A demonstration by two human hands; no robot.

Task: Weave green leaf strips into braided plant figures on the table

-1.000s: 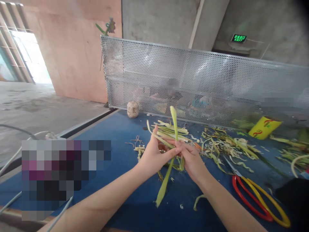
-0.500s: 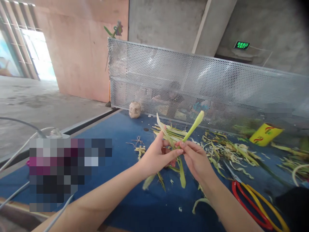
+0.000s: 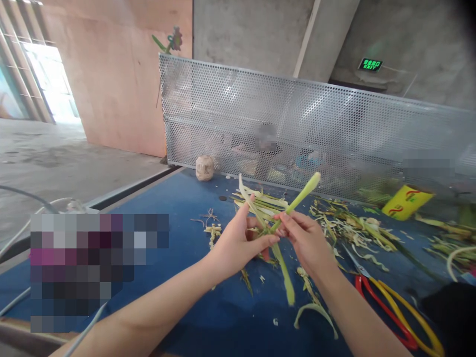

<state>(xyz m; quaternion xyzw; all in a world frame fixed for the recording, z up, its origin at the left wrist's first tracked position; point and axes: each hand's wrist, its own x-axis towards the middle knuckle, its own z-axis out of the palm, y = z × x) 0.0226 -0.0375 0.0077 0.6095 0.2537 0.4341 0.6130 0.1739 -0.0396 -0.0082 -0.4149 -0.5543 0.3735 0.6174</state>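
Observation:
My left hand (image 3: 238, 238) is closed on pale green leaf strips, its thumb and fingers pinching them where they cross. One thin whitish strip (image 3: 243, 189) sticks up past the index finger, which points upward. Below the fingers hangs a flat green strip (image 3: 286, 280). My right hand (image 3: 307, 240) pinches a longer leaf strip (image 3: 303, 193) with a broad, rounded tip that slants up to the right. Both sets of fingertips almost meet at the crossing, and they partly hide how the strips join there.
Scissors (image 3: 388, 310) with one red and one yellow handle lie at the right. Shredded leaf pieces (image 3: 357, 225) and flat strips (image 3: 260, 201) cover parts of the blue tabletop (image 3: 159, 238). A yellow packet (image 3: 406, 202) and a beige lump (image 3: 204, 168) stand before a perforated metal screen (image 3: 238, 109).
The round-tipped strip has tilted further right, with my right hand a little higher. The hanging strip's lower end has swung right and down. The view has shifted slightly.

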